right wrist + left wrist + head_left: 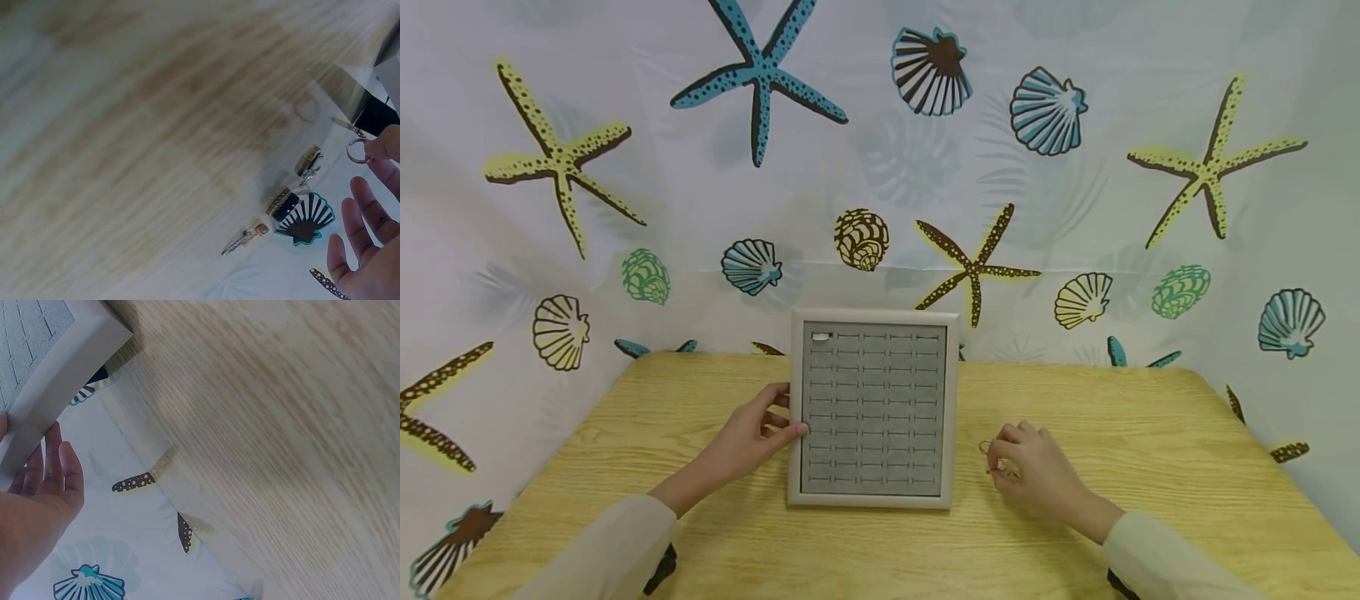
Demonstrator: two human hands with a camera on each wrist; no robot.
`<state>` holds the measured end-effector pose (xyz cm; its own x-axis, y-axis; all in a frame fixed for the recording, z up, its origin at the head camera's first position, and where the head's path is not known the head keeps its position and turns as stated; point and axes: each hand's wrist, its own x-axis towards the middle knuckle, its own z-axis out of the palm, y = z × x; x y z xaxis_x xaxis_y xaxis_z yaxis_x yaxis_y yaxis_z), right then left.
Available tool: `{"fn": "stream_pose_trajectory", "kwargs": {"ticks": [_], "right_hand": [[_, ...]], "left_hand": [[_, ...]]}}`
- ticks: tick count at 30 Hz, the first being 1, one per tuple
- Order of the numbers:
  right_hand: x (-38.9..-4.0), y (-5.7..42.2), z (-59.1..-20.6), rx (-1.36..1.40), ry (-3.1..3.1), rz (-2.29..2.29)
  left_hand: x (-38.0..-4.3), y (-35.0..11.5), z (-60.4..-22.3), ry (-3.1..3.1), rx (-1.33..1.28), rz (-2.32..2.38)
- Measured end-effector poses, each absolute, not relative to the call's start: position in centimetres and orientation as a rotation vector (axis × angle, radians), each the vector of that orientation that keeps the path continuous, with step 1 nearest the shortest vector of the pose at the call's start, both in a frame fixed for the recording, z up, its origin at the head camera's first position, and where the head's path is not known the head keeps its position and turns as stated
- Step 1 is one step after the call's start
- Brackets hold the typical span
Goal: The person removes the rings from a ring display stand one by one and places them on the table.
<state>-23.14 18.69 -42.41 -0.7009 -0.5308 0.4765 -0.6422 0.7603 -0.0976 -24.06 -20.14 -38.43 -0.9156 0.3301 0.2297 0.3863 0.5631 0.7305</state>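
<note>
A ring display board (872, 408) stands upright on the table, with a pale frame and rows of slits in grey padding. Something small and white (822, 337), perhaps a ring, sits in its top left slot. My left hand (748, 433) grips the board's left side, thumb on the front of the frame (59, 378) and fingers behind. To the right of the board, my right hand (1037, 471) pinches a thin ring (357, 151) between thumb and index finger, the other fingers spread. Several rings (284, 203) lie on the table by that hand, mostly hidden in the head view.
The wood-grain table (700, 533) runs back to a white cloth (880, 167) printed with starfish and shells. The same cloth hangs at both sides. A dark strap (661, 571) shows below the left sleeve.
</note>
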Motion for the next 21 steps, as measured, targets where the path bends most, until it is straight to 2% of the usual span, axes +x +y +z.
{"fn": "stream_pose_trajectory", "kwargs": {"ticks": [21], "right_hand": [[-22.93,18.63,-43.38,0.947,-2.646,0.387]], "left_hand": [[-23.98,-20.19,-38.45,-2.71,-0.629,-1.311]]}}
